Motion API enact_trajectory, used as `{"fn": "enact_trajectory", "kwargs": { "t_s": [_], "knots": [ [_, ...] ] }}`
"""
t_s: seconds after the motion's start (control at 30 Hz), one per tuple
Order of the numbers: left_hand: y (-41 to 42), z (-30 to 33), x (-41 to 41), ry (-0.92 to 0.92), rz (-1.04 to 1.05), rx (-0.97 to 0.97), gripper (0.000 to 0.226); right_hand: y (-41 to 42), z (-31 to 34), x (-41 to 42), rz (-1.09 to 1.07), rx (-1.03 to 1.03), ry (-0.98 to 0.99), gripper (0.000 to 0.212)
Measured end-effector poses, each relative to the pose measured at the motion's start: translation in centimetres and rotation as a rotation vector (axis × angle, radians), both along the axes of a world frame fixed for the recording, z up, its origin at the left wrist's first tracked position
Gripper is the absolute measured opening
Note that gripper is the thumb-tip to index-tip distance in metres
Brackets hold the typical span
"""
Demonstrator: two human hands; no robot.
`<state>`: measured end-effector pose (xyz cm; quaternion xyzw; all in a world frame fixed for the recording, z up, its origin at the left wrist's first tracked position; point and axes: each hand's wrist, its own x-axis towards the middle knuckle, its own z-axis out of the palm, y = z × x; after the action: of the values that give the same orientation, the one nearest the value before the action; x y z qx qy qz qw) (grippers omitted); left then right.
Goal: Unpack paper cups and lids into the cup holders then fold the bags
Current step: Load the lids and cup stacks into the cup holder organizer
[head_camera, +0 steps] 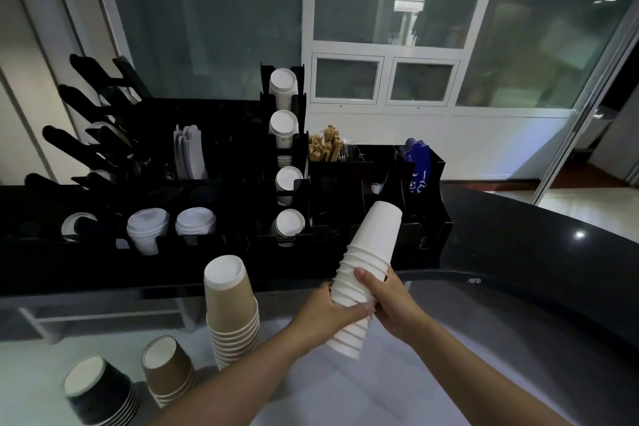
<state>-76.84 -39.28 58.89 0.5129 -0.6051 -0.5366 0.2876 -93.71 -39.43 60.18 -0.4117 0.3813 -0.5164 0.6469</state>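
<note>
White cup stack (368, 273), bases tilted up-right toward the holder (428, 218); my left hand (325, 313) and right hand (389, 301) grip it; kraft stack (231, 308) left.

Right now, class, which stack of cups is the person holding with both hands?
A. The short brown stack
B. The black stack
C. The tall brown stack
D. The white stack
D. Both the left hand and right hand grip the white stack, held tilted in the air, while the tall brown stack, short brown stack and black stack stand untouched on the counter.
</note>
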Motion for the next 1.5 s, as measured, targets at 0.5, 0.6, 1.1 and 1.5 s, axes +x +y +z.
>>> {"fn": "enact_trajectory", "kwargs": {
  "t_s": [0.5,0.6,1.1,1.5],
  "knots": [
    [-1.6,0.0,2.0,0.246,-0.129,0.263,0.06,-2.2,-0.4,-0.5,0.065,0.037,0.008,0.055],
    [-1.5,-1.1,1.9,0.286,-0.166,0.285,0.066,-3.2,0.6,-1.3,0.072,-0.015,0.032,0.053],
    [-1.0,-11.3,0.6,-0.106,-0.077,0.086,0.085,-4.5,1.4,-7.0,-0.034,-0.082,0.181,0.08],
    [-0.1,-12.9,1.4,-0.267,-0.173,0.062,0.104,-3.8,0.2,-7.2,-0.004,-0.056,0.245,0.085]
  ]
}}
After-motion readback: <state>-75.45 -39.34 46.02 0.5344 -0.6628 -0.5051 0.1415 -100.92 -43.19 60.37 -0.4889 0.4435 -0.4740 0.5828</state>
